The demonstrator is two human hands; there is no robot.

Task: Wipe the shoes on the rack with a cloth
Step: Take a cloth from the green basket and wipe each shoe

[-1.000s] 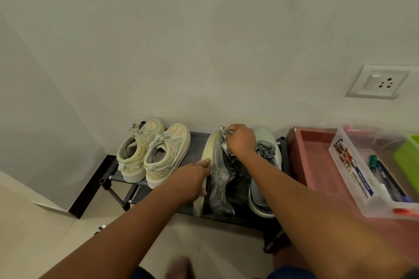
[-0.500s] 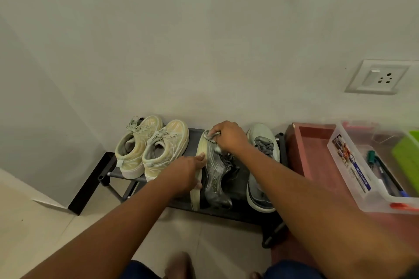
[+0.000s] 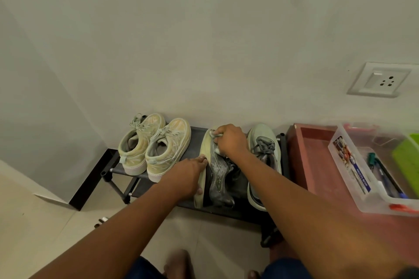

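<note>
The right hand squeezes a cloth (mostly hidden) on the tilted shoe; the left hand holds its sole, grip narrow.

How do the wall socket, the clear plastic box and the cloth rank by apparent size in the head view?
1. clear plastic box, partly cut off
2. wall socket
3. cloth, mostly hidden in the right hand

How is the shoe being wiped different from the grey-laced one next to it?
The tipped shoe lies on its side, pale sole facing left; the grey-laced shoe stands upright. The left hand steadies the tipped one while the right hand presses a cloth on it; the other goes untouched. Both sit on the dark rack.
</note>
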